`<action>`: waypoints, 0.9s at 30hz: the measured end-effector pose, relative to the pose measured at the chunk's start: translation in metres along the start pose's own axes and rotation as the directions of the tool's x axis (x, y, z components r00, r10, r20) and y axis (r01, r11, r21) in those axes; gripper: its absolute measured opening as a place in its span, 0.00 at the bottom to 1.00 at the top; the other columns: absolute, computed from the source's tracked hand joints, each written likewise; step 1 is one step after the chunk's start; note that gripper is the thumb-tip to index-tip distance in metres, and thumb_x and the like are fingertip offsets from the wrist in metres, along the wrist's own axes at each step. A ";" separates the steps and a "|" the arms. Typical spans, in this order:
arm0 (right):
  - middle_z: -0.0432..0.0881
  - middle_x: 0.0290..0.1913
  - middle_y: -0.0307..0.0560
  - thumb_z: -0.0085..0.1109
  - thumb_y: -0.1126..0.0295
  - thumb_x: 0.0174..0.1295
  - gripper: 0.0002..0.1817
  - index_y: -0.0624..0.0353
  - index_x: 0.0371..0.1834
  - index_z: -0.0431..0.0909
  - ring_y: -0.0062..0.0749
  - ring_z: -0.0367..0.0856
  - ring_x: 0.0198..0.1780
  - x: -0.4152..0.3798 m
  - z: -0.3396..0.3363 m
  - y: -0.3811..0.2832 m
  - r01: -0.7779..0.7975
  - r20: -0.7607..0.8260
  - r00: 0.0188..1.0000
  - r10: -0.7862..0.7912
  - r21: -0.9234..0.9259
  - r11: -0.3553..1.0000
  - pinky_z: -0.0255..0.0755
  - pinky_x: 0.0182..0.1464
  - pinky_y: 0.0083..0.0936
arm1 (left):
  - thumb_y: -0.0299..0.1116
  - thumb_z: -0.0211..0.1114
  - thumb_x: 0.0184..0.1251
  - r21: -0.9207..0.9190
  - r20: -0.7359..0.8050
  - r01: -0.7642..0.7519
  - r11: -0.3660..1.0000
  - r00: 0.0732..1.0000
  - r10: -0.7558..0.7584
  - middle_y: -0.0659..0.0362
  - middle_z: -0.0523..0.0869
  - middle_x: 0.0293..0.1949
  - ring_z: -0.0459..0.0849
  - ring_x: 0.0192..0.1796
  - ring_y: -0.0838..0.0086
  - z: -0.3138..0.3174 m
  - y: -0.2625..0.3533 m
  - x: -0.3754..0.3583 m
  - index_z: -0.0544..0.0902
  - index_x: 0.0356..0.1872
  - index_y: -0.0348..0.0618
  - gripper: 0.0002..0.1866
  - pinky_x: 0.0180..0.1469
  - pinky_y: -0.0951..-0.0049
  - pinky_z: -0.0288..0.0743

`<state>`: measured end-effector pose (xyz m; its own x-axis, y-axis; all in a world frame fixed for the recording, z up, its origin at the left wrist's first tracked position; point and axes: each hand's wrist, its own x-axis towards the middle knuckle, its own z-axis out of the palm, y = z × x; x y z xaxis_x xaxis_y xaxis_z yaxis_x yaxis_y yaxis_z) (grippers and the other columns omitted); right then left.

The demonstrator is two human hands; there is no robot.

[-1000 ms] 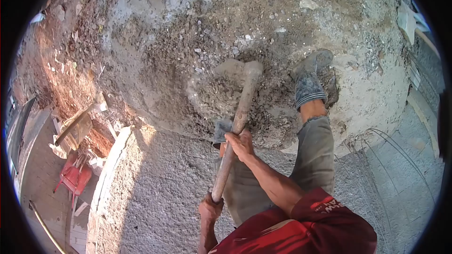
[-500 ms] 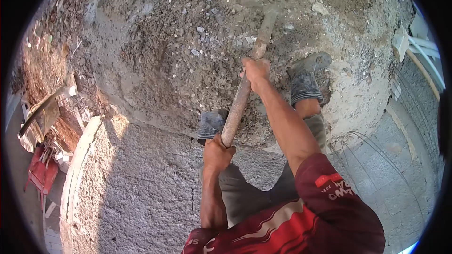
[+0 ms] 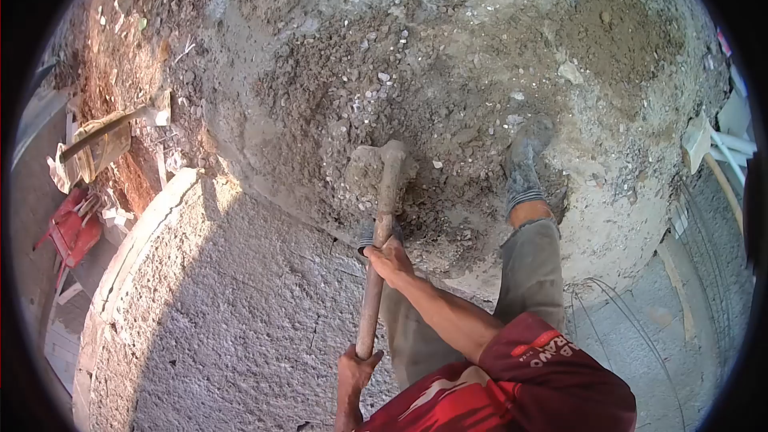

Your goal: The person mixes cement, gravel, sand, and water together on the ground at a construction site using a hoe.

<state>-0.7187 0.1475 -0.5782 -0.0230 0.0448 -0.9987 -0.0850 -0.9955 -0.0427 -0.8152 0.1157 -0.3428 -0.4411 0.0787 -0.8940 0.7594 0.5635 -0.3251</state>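
Note:
A long wooden-handled tool (image 3: 373,296) runs nearly upright through the middle of the view. My left hand (image 3: 354,370) is wrapped round the lower end of its handle. Higher up, my right hand (image 3: 389,260) grips the same handle. The tool's head (image 3: 373,162), coated in grey mud, rests at the wet gravel mix (image 3: 448,112) in front of my boots. One muddy boot (image 3: 524,172) stands in the mix on the right; the other is mostly hidden behind my right hand and the handle.
Rough concrete (image 3: 240,312) lies below and left, with a raised curved edge (image 3: 132,272). A shovel (image 3: 104,132) and a red wheelbarrow (image 3: 74,232) are at the far left. Thin wires (image 3: 640,324) and pale pipes (image 3: 732,144) are on the right.
Both hands have moved down and left with the tool, pulling its head toward my body. The handle stands steeper, and its head now shows. My right-side leg is straighter.

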 end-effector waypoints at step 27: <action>0.74 0.24 0.47 0.60 0.75 0.52 0.10 0.71 0.32 0.73 0.33 0.75 0.20 0.040 0.080 -0.080 0.155 -0.105 0.983 -0.151 0.031 0.987 0.72 0.22 0.32 | 0.40 0.70 0.51 -0.434 -0.015 -0.192 0.880 0.978 0.206 0.37 0.85 0.30 0.85 0.37 0.42 -0.010 -0.062 0.104 0.80 0.40 0.32 0.21 0.41 0.52 0.79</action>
<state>-0.7924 0.2352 -0.6126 0.0944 0.1859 -0.9780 -0.1182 -0.9734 -0.1964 -0.9128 0.0972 -0.4129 -0.2827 0.2055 -0.9370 0.5460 0.8376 0.0190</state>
